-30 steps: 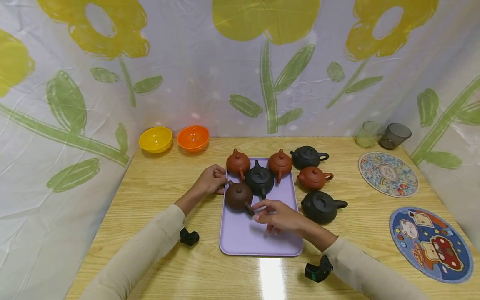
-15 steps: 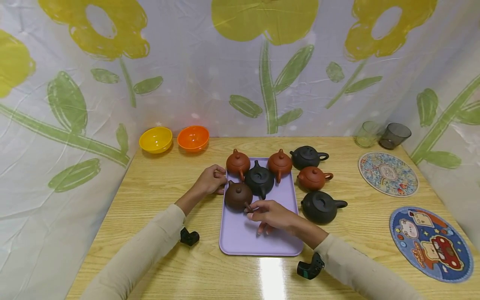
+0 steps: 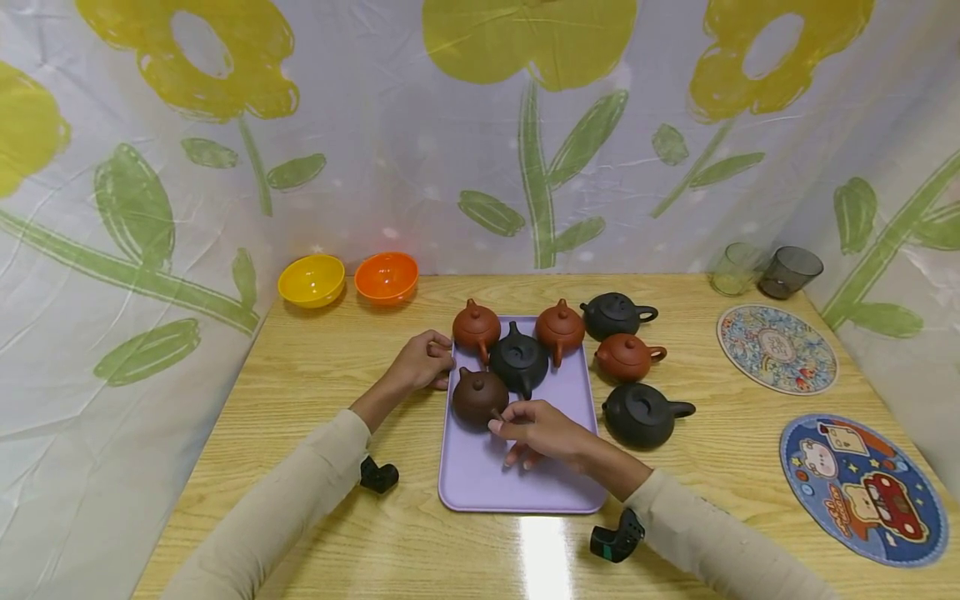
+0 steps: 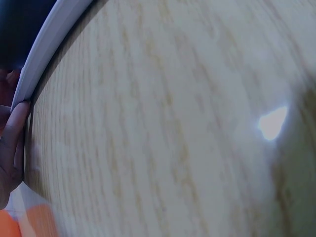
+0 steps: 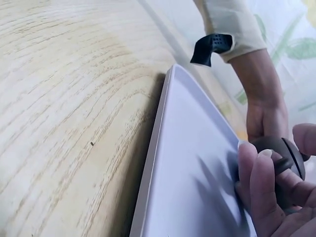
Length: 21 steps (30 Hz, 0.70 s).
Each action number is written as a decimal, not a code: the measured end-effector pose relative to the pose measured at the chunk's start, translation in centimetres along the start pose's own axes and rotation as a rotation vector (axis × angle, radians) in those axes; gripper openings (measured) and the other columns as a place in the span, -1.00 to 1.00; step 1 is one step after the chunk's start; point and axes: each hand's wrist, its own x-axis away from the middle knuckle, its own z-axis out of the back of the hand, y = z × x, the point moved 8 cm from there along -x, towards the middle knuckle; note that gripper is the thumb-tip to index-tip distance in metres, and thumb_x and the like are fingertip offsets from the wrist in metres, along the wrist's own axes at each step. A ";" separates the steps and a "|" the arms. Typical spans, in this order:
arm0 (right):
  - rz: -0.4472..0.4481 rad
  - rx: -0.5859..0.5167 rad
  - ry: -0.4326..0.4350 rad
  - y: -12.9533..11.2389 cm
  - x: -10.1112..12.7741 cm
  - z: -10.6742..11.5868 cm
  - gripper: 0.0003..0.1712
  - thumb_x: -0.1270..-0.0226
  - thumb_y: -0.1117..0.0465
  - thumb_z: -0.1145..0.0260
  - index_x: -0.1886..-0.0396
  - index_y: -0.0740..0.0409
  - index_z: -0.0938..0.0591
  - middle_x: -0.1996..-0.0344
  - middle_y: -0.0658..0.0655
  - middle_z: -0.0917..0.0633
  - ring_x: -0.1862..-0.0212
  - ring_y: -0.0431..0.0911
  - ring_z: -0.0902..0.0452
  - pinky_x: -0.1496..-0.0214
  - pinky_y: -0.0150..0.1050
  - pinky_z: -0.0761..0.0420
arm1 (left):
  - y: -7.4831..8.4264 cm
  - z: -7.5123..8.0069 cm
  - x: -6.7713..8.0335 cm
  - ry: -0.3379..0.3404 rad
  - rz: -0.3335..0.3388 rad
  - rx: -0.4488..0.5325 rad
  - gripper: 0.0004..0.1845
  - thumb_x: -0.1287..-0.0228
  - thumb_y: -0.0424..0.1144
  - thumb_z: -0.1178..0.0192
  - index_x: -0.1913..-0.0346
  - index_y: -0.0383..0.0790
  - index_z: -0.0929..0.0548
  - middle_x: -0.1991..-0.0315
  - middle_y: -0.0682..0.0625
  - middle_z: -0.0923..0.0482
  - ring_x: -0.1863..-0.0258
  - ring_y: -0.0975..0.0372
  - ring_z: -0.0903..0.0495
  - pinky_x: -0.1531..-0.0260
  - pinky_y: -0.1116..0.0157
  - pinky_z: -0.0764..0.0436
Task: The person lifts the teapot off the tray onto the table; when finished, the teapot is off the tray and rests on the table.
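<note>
On the lilac tray (image 3: 517,487) near the middle of the desk (image 3: 300,383), the right hand (image 3: 542,432) pinches the spout of the dark brown teapot (image 3: 477,395) between thumb and fingers; the right wrist view shows its fingers (image 5: 256,187) curled against the pot's side. That teapot sits by the tray's left edge, roughly midway along it, touching or just beside the black teapot (image 3: 519,360) behind it. The left hand (image 3: 424,360) lies at the tray's left edge with fingers curled over the rim; in the left wrist view a fingertip (image 4: 15,128) presses against that rim, so it grips the tray.

Two reddish-brown teapots (image 3: 476,327) (image 3: 559,327) stand at the tray's far edge, one on each side of the black one. Off the tray, on the desk to its right, three more pots form a column: a black teapot with side handle (image 3: 618,313) farthest back, a small red-brown teapot (image 3: 627,356) in the middle, and a larger black teapot (image 3: 643,412) nearest. A yellow bowl (image 3: 311,278) and an orange bowl (image 3: 386,276) sit at the far left corner. Two glass tumblers (image 3: 765,271) stand at the far right corner, with a patterned round mat (image 3: 776,347) and a cartoon round mat (image 3: 862,487) along the right edge.
</note>
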 end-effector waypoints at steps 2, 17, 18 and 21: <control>0.000 -0.006 0.006 0.0 -0.1 0.0 -0.54 -0.44 -0.04 -0.29 0.14 0.34 -0.59 0.18 0.23 -0.72 0.41 -0.13 -0.70 0.49 -0.36 -0.60 | 0.0 0.0 -0.1 0.003 0.002 0.002 -0.65 -0.30 -0.46 -0.21 -0.12 -0.36 -0.48 0.15 -0.19 -0.58 0.37 0.20 -0.62 0.45 0.26 -0.79; 0.011 -0.069 0.069 0.2 0.2 0.2 -0.58 -0.42 0.04 -0.32 0.34 0.39 -0.60 0.40 0.15 -0.68 0.46 -0.18 -0.67 0.55 -0.41 -0.55 | 0.2 0.0 0.0 0.004 -0.013 -0.015 -0.64 -0.27 -0.45 -0.23 -0.12 -0.37 -0.48 0.15 -0.21 -0.60 0.38 0.19 -0.63 0.46 0.25 -0.79; 0.014 -0.069 0.070 0.2 0.3 0.3 -0.58 -0.42 0.05 -0.32 0.35 0.39 -0.60 0.40 0.15 -0.68 0.47 -0.18 -0.67 0.55 -0.41 -0.55 | 0.2 0.0 0.0 0.005 -0.010 -0.017 -0.64 -0.28 -0.46 -0.22 -0.12 -0.37 -0.48 0.15 -0.21 -0.60 0.40 0.20 -0.63 0.47 0.26 -0.78; 0.021 -0.059 0.072 0.0 0.4 0.4 -0.56 -0.40 0.04 -0.34 0.34 0.42 -0.60 0.40 0.15 -0.69 0.46 -0.18 -0.67 0.55 -0.41 -0.56 | 0.1 0.0 0.0 0.006 -0.007 -0.021 -0.64 -0.28 -0.46 -0.23 -0.12 -0.37 -0.48 0.16 -0.19 -0.60 0.44 0.22 -0.61 0.50 0.30 -0.77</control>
